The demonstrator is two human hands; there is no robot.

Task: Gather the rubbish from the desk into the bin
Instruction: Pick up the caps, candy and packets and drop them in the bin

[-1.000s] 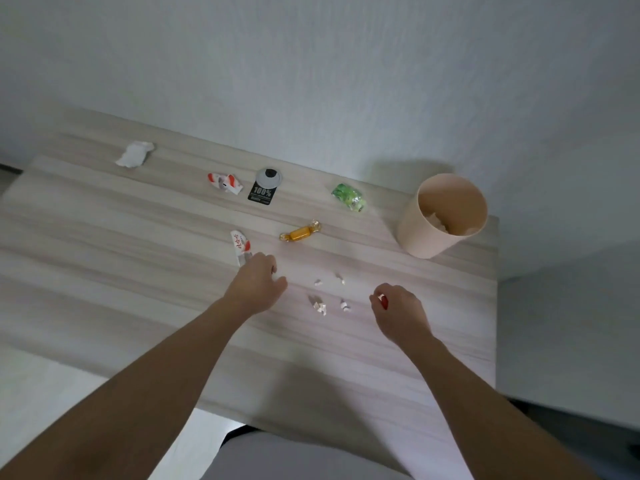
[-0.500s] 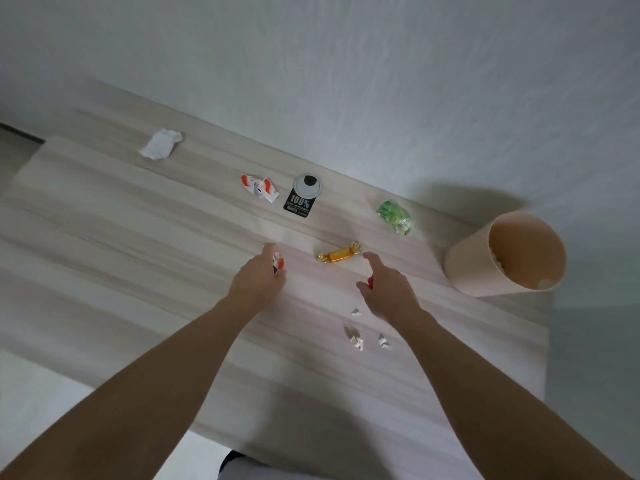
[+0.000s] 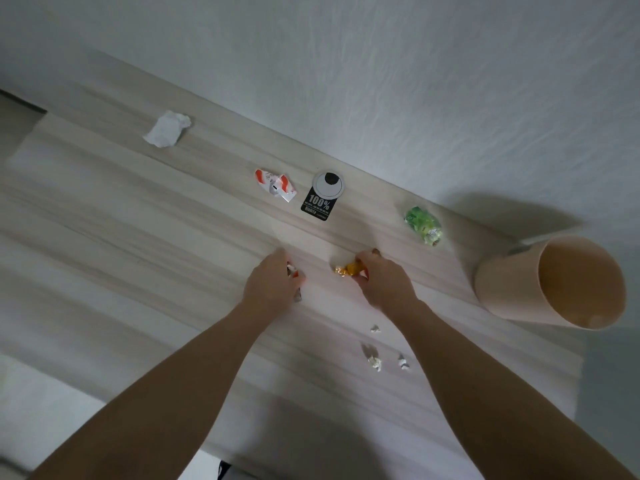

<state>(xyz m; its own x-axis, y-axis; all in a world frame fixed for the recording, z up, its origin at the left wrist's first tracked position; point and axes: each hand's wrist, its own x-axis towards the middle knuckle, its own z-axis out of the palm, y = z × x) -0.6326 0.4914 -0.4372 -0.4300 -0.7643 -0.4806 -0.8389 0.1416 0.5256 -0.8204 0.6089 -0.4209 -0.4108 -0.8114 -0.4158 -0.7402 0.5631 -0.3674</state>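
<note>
My left hand (image 3: pixel 268 284) is closed around a red and white wrapper (image 3: pixel 294 276) on the pale wooden desk (image 3: pixel 138 244). My right hand (image 3: pixel 384 282) pinches an orange candy wrapper (image 3: pixel 346 269) that lies on the desk, and a small red scrap shows between its fingers. The beige bin (image 3: pixel 550 284) stands at the right end of the desk, its mouth tilted toward me. Further back lie another red and white wrapper (image 3: pixel 276 185), a black label (image 3: pixel 318 204), a green wrapper (image 3: pixel 423 225) and a crumpled white paper (image 3: pixel 168 129).
Three small white paper bits (image 3: pixel 375 362) lie near the front right of the desk, behind my right wrist. A round grey cable cap (image 3: pixel 328 183) is set into the desk by the white wall. The desk's right edge runs just past the bin.
My right hand moved forward from the paper bits to the orange candy wrapper and closed on it. My left hand closed over the red and white wrapper. The view shifted left.
</note>
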